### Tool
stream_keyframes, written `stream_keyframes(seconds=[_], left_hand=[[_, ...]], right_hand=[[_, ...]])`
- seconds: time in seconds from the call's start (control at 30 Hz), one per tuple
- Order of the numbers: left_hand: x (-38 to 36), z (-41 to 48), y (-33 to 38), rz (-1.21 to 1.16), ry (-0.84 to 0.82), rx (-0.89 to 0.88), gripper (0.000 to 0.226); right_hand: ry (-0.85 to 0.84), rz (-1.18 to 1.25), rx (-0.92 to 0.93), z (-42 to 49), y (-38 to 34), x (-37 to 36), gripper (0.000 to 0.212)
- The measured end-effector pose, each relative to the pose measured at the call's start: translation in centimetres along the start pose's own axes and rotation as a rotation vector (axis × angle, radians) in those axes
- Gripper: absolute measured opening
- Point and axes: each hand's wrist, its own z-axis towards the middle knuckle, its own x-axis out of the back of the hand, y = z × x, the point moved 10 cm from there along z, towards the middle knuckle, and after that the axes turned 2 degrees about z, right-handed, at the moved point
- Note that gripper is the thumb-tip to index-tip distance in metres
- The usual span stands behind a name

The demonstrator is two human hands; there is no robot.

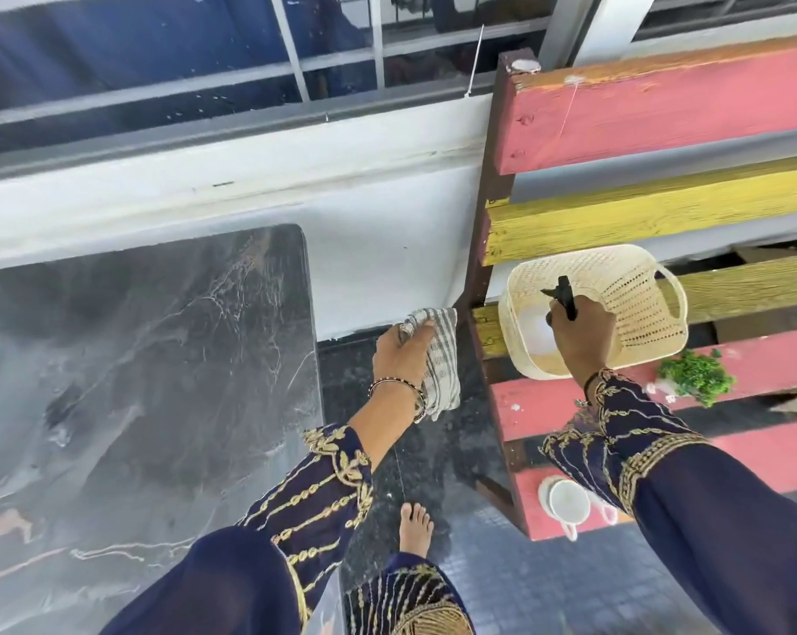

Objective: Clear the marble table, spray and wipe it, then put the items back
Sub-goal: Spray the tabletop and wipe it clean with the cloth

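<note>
Counter [135, 359]: bare marble, left.
Left hand [403, 355]: closed around striped cloth [437, 359], right of counter.
Right hand [582, 334]: gripping spray bottle [563, 293] inside cream basket [634, 286] on slatted bench [662, 116], right.

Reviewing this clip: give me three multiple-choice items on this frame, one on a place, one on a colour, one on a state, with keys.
1. Where is the cream perforated plastic basket?
A. on the dark marble table
B. on the pink and yellow slatted wooden bench
C. on the floor

2. What colour are the two cups on the bench?
A. white
B. red
C. black

3. What is the left hand doing?
A. resting empty
B. pressing on the marble table
C. gripping a grey striped cloth

Key: 1 B, the basket stands on the bench slats, under the right hand holding the black-topped spray bottle. 2 A, both cups are white. 3 C, the fingers close on the striped cloth, off the marble table.
</note>
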Motion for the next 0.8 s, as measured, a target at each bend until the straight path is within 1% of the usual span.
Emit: stream_keyframes(seconds=[0.13,0.17,0.23,0.27,0.3,0.33,0.4,0.43,0.47,0.53,0.6,0.63,0.73,0.8], left_hand=[[0.5,-0.4,0.2,-0.008,-0.008,-0.014,0.045],[0.7,-0.2,0.0,-0.020,-0.006,-0.015,0.041],[1.4,-0.8,0.3,-0.047,-0.015,-0.045,0.023],[1.6,-1.1,0.4,-0.051,-0.019,-0.054,0.025],[1.8,-1.5,0.4,-0.062,-0.028,-0.060,0.035],[2.3,-2.2,0.7,-0.065,-0.027,-0.063,0.037],[3.6,-3.3,1.1,-0.087,-0.030,-0.063,0.018],[4.1,-3.8,1.2,-0.122,-0.029,-0.067,0.028],[5.1,-4.6,1.3,-0.136,-0.039,-0.085,0.035],[7.5,-6.2,1.7,-0.134,-0.033,-0.116,0.033],[9.9,-7.2,2.1,-0.143,-0.008,-0.133,0.029],[11.7,-7.9,2.1,-0.148,0.012,-0.161,0.028],[17.5,-9.2,1.3,-0.187,0.074,-0.233,0.036],[21.4,-11.0,0.8,-0.222,0.078,-0.245,0.029]], right_hand=[[-0.013,-0.027,-0.006,-0.6,-0.6,0.8,0.032],[-0.008,-0.026,0.000,-0.7,-1.1,1.2,0.031],[0.003,-0.031,0.015,-1.2,-2.3,2.4,0.031],[0.009,-0.024,0.021,-1.4,-2.7,2.8,0.030],[0.013,-0.027,0.034,-1.8,-3.3,3.2,0.029],[0.006,-0.038,0.049,-2.5,-3.9,3.2,0.028],[-0.011,-0.040,0.109,-4.5,-5.9,3.3,0.030],[-0.018,-0.007,0.142,-5.7,-7.1,3.4,0.029],[-0.036,0.046,0.181,-7.5,-8.8,3.5,0.026],[-0.085,0.160,0.276,-11.7,-12.7,3.5,0.016],[-0.154,0.263,0.338,-15.8,-16.3,3.3,0.010],[-0.192,0.301,0.372,-18.3,-18.3,3.1,0.009],[-0.285,0.399,0.485,-25.8,-24.0,2.2,0.008],[-0.336,0.463,0.559,-31.1,-27.8,2.2,0.011]])
